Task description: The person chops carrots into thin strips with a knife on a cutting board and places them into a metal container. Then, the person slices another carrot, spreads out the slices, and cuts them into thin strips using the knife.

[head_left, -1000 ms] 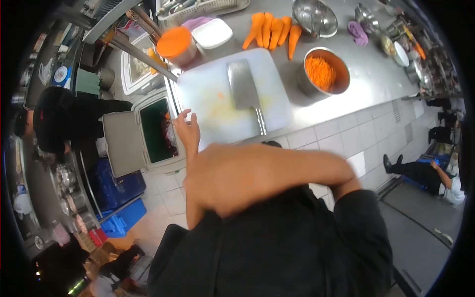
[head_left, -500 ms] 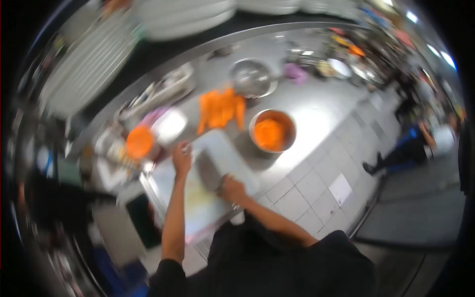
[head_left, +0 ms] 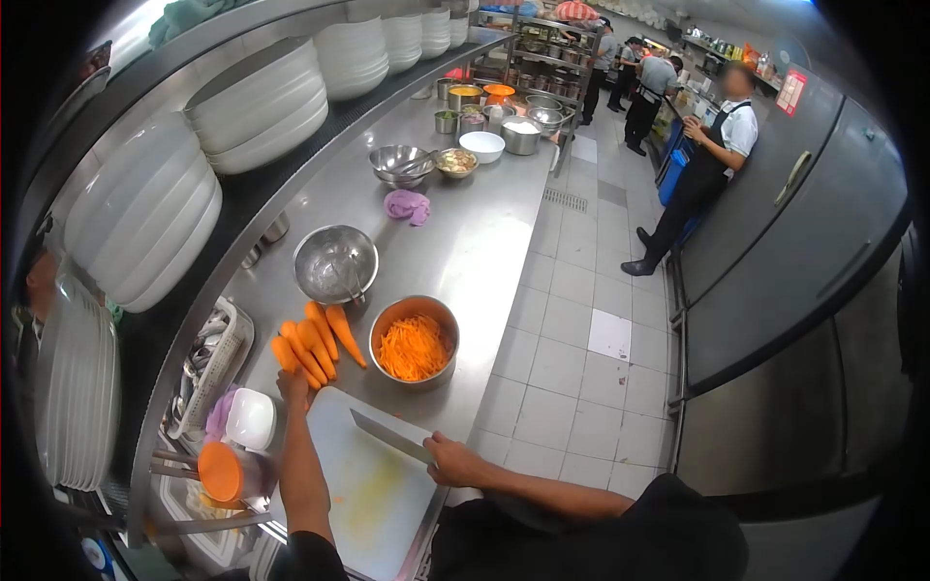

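Observation:
Several peeled carrots [head_left: 312,341] lie together on the steel counter. My left hand [head_left: 294,386] is at the near end of the leftmost carrot [head_left: 285,355], its fingers closed around that end and partly hidden. My right hand [head_left: 453,459] grips the handle of a cleaver [head_left: 389,435], its broad blade slanting over the white cutting board [head_left: 341,441]. Yellowish stains and a tiny orange scrap mark the board. Just beyond it stands a steel pot [head_left: 452,360] holding shredded carrot [head_left: 415,349].
A steel mixing bowl [head_left: 335,263] and purple cloth [head_left: 407,206] sit farther along the counter. To the left are a white square bowl [head_left: 251,418], an orange-lidded container [head_left: 231,474] and a cutlery basket [head_left: 219,369]. Stacked bowls [head_left: 257,102] line the shelf; a person [head_left: 712,155] stands across the aisle.
My left hand has moved from beside the board to the carrots. The cleaver stays in my right hand over the board. My view has turned and sharpened.

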{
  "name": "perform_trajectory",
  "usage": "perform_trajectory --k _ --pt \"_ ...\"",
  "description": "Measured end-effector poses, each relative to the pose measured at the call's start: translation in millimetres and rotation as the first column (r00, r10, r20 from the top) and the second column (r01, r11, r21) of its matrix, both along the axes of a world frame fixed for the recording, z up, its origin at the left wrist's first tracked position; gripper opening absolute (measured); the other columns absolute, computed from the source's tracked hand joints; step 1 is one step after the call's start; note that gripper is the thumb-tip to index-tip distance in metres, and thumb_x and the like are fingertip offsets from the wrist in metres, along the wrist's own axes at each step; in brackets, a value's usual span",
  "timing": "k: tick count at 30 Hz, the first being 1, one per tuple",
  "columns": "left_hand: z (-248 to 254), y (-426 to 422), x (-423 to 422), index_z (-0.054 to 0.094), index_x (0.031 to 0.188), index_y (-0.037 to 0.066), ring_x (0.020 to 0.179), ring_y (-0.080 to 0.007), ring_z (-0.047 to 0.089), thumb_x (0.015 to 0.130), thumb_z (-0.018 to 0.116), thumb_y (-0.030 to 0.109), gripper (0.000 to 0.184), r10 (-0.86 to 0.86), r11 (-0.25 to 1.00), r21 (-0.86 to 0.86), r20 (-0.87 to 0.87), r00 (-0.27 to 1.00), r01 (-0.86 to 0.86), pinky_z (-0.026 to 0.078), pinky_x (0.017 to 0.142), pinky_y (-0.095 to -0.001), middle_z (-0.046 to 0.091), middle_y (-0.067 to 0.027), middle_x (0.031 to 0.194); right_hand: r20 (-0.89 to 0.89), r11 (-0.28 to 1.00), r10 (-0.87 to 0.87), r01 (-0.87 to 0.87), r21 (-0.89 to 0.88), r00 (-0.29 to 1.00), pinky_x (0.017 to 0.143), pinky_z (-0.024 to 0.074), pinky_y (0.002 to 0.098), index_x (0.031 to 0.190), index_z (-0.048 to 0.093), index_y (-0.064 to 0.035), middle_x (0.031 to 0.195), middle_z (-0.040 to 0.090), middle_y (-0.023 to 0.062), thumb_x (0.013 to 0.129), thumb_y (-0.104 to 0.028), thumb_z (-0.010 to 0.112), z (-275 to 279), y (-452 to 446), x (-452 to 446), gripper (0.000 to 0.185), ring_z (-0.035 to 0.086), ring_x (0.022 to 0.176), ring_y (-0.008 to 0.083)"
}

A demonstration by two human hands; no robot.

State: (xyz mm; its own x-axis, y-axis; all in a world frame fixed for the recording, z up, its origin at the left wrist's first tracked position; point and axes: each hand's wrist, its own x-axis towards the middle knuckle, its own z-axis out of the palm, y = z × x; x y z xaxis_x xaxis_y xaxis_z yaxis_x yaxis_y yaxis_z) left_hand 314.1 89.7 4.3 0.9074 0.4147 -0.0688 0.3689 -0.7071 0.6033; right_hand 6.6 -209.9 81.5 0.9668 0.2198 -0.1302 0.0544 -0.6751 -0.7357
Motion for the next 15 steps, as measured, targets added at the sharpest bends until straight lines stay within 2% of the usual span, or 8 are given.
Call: perform_trajectory --k 2,3,5,7,9,11,13,15 --pt "-40 24 19 0.055 0.124 -0.003 0.102 -0.0384 0.065 0.093 0.066 0.03 0.047 -0.078 0.984 -0.157 0.021 0.997 0.08 0.052 0.089 -0.0473 0.066 -0.0225 0.106 -0.034 0.997 0.054 -0.056 -0.049 0.998 0.079 0.0529 0.0542 0.116 0.049 0.0055 0.1 0.06 0.028 0.08 -0.002 0.057 -19 2 6 0.037 0.063 0.091 0.0483" --pt "-37 26 10 0.055 0.124 -0.003 0.102 -0.0384 0.065 0.093 0.066 0.03 0.047 -0.072 0.984 -0.159 0.026 0.997 0.075 0.052 0.089 -0.0473 0.066 -0.0225 0.106 -0.067 0.989 0.106 -0.112 -0.099 0.992 0.077 0.0543 0.0546 0.116 0.048 0.0073 0.102 0.061 0.0295 0.08 0.0 0.056 -29 4 8 0.038 0.064 0.088 0.0487" --pt "-15 28 -24 0.057 0.115 -0.004 0.082 -0.0292 0.063 0.094 0.065 0.031 0.041 -0.107 0.92 -0.338 0.271 0.957 0.198 0.051 0.076 -0.0421 0.064 -0.015 0.089 -0.033 0.989 0.121 -0.124 -0.078 0.992 0.076 0.053 0.0544 0.119 0.045 0.0069 0.1 0.062 0.0301 0.081 -0.001 0.055 -38 11 2 0.04 0.064 0.087 0.0483" --pt "24 26 -87 0.056 0.112 -0.003 0.073 -0.0195 0.055 0.095 0.066 0.03 0.038 -0.036 0.847 -0.504 0.263 0.964 0.169 0.047 0.068 -0.0358 0.056 -0.0088 0.082 -0.055 0.98 0.182 -0.186 -0.073 0.982 0.075 0.0517 0.055 0.131 0.034 0.0093 0.092 0.064 0.0312 0.082 -0.002 0.056 -39 13 8 0.055 0.064 0.085 0.0489" --pt "57 28 -165 0.057 0.111 0.0 0.073 -0.0149 0.053 0.096 0.066 0.03 0.035 -0.032 0.809 -0.573 0.176 0.984 0.129 0.045 0.066 -0.0315 0.053 -0.0061 0.082 -0.054 0.974 0.215 -0.218 -0.065 0.975 0.074 0.0517 0.0553 0.131 0.033 0.0087 0.091 0.065 0.0313 0.083 -0.002 0.056 -46 13 14 0.054 0.065 0.085 0.0491" --pt "40 35 -242 0.058 0.112 0.002 0.075 -0.0157 0.054 0.097 0.065 0.027 0.03 -0.065 0.937 -0.316 0.264 0.962 0.15 0.045 0.067 -0.0314 0.056 -0.006 0.086 -0.069 0.945 0.322 -0.325 -0.047 0.944 0.073 0.0517 0.0556 0.131 0.033 0.0081 0.091 0.065 0.0315 0.084 -0.002 0.055 -45 16 14 0.053 0.065 0.085 0.0493" --pt "59 16 -314 0.059 0.117 0.003 0.08 -0.0194 0.058 0.094 0.069 0.028 0.036 -0.088 0.944 -0.312 0.063 0.994 0.103 0.048 0.076 -0.0346 0.062 -0.0084 0.093 -0.127 0.976 0.206 -0.213 -0.042 0.97 0.07 0.0505 0.0583 0.124 0.034 0.0061 0.085 0.064 0.0344 0.086 -0.003 0.054 -28 15 25 0.044 0.065 0.079 0.0507" --pt "41 -2 -361 0.06 0.122 0.001 0.085 -0.0211 0.064 0.088 0.075 0.026 0.045 -0.217 0.917 -0.32 0.106 0.97 0.24 0.051 0.078 -0.0343 0.066 -0.0113 0.096 -0.13 0.969 0.234 -0.243 -0.054 0.963 0.069 0.0496 0.0599 0.121 0.034 0.0052 0.082 0.063 0.0354 0.087 -0.003 0.053 -33 11 38 0.04 0.065 0.077 0.0518"
